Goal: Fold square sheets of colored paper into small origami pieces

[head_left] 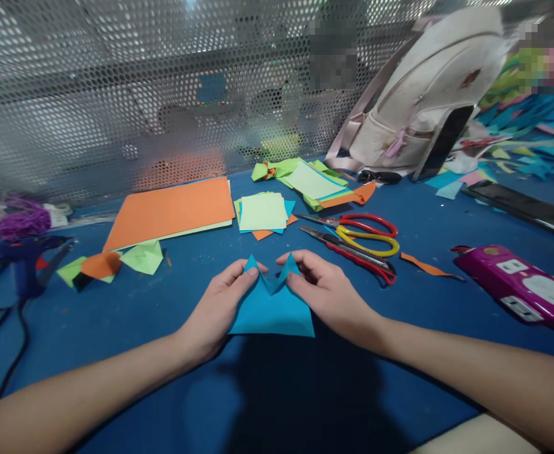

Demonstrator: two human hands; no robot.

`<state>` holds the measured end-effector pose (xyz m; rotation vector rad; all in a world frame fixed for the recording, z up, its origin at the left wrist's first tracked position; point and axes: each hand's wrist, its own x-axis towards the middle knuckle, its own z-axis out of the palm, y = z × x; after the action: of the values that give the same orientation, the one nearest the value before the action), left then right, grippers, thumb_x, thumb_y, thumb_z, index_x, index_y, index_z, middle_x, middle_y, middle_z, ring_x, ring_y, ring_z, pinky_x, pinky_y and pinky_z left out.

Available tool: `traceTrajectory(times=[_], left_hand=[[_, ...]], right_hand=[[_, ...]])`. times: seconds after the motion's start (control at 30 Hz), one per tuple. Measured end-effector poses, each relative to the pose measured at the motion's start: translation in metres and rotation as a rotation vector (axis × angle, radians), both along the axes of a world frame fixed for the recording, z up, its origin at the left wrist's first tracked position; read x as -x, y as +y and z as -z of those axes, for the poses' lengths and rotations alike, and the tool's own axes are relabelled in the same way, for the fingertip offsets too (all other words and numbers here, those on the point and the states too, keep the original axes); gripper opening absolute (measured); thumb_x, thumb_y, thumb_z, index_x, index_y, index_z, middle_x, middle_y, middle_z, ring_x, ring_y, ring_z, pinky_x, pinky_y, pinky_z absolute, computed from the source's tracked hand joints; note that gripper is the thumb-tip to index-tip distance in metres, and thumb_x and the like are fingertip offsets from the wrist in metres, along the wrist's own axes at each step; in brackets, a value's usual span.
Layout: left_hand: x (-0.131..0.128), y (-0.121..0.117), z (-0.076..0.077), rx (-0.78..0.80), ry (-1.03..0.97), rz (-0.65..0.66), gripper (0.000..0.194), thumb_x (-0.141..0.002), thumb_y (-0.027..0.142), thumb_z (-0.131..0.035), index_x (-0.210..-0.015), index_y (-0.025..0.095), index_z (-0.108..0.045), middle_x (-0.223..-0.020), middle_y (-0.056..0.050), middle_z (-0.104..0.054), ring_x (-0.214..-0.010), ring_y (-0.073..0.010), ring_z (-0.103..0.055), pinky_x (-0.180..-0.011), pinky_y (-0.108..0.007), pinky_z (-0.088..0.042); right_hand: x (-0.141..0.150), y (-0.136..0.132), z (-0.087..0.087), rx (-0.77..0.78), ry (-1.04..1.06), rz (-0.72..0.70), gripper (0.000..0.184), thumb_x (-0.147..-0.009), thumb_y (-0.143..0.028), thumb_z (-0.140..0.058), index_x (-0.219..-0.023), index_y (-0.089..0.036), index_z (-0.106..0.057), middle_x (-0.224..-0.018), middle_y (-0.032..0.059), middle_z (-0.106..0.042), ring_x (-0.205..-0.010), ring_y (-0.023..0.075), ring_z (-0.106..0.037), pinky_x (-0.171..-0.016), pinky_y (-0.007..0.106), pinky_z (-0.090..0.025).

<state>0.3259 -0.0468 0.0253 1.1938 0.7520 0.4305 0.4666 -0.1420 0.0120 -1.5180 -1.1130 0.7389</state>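
A sheet of blue paper (271, 315) is between my two hands, just above or on the blue table. Its far edge dips in a V at the middle, with a pointed corner standing up on either side. My left hand (227, 296) pinches the left corner between thumb and fingers. On the other side, my right hand (326, 290) grips the right corner the same way, thumb on top. Some fingertips are hidden behind the paper. Beyond my hands lies a stack of small paper squares (262, 212), pale green on top.
Right of the stack lie red-and-yellow-handled scissors (369, 232) and a red-handled cutting tool (352, 249). Orange sheets (173, 211), folded paper pieces (143, 257) and a glue gun (24, 261) are at left. A purple power strip (517, 284), phone (525, 208) and backpack (418, 94) occupy the right.
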Motion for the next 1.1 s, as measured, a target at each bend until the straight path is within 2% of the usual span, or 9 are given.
traceTrajectory(times=[0.1, 0.27, 0.53, 0.73, 1.1], left_hand=[[0.000, -0.001, 0.000, -0.023, -0.010, -0.004, 0.019, -0.075, 0.037, -0.067, -0.080, 0.020, -0.062, -0.073, 0.003, -0.061, -0.063, -0.0096, -0.053, -0.056, -0.018, -0.043], [0.001, -0.001, -0.002, -0.038, 0.028, 0.041, 0.021, -0.075, 0.038, -0.066, -0.074, 0.017, -0.061, -0.068, 0.002, -0.059, -0.061, -0.0095, -0.052, -0.056, -0.018, -0.042], [0.004, -0.002, -0.010, -0.106, 0.098, 0.084, 0.021, -0.074, 0.037, -0.068, -0.074, 0.016, -0.063, -0.068, 0.003, -0.061, -0.061, -0.0087, -0.051, -0.055, -0.017, -0.041], [0.004, -0.004, -0.012, -0.162, 0.120, 0.091, 0.021, -0.071, 0.036, -0.070, -0.071, 0.016, -0.063, -0.063, 0.004, -0.059, -0.057, -0.0077, -0.048, -0.051, -0.016, -0.038], [0.002, -0.005, -0.012, -0.173, 0.128, 0.095, 0.019, -0.071, 0.035, -0.069, -0.077, 0.016, -0.067, -0.069, 0.002, -0.064, -0.063, -0.0104, -0.052, -0.056, -0.018, -0.042]], right_hand=[[0.001, 0.001, 0.000, -0.008, 0.097, 0.009, 0.013, -0.080, -0.032, -0.052, -0.084, -0.020, -0.052, -0.069, -0.0021, -0.048, -0.062, 0.0116, -0.044, -0.056, 0.024, -0.038], [-0.001, 0.002, -0.003, 0.022, 0.085, 0.003, 0.016, -0.074, -0.033, -0.057, -0.076, -0.019, -0.051, -0.063, -0.0038, -0.043, -0.059, 0.0099, -0.038, -0.053, 0.023, -0.034], [0.000, -0.001, -0.012, 0.054, 0.094, -0.060, 0.014, -0.073, -0.031, -0.058, -0.071, -0.018, -0.053, -0.060, -0.0044, -0.044, -0.054, 0.0079, -0.038, -0.048, 0.020, -0.031], [0.002, -0.002, -0.015, 0.043, 0.050, -0.055, 0.011, -0.073, -0.028, -0.057, -0.070, -0.018, -0.055, -0.061, -0.0038, -0.046, -0.057, 0.0087, -0.040, -0.050, 0.020, -0.033], [0.004, -0.002, -0.018, 0.030, 0.025, -0.054, 0.007, -0.070, -0.025, -0.056, -0.069, -0.018, -0.054, -0.062, -0.0035, -0.049, -0.058, 0.0095, -0.043, -0.053, 0.021, -0.035]])
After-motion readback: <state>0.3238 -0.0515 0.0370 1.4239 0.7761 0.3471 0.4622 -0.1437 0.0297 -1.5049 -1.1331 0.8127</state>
